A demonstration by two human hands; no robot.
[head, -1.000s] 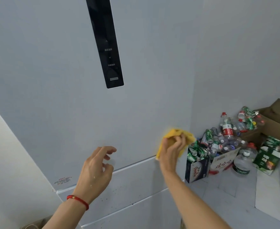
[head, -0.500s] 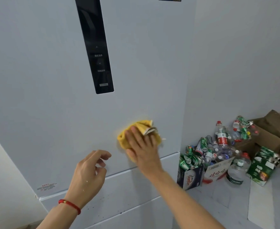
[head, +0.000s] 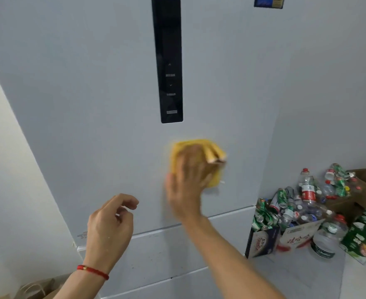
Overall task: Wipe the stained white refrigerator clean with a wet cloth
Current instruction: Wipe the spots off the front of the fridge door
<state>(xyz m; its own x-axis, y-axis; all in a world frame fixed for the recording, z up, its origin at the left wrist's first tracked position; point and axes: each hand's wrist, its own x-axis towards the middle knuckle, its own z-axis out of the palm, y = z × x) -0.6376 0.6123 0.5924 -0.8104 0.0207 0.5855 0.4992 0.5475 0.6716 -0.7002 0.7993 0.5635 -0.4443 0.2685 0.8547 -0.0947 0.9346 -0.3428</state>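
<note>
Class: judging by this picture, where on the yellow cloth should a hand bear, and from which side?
Probably its flat middle, from the front: the yellow cloth lies bunched against the refrigerator door, so the right hand presses on it flat rather than pinching an edge.

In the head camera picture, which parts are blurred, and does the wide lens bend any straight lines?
Head view: the right hand and the yellow cloth are smeared by motion; the left hand and the black control panel are sharp. The refrigerator edges lean and curve slightly; the light is soft, with no glare.
</note>
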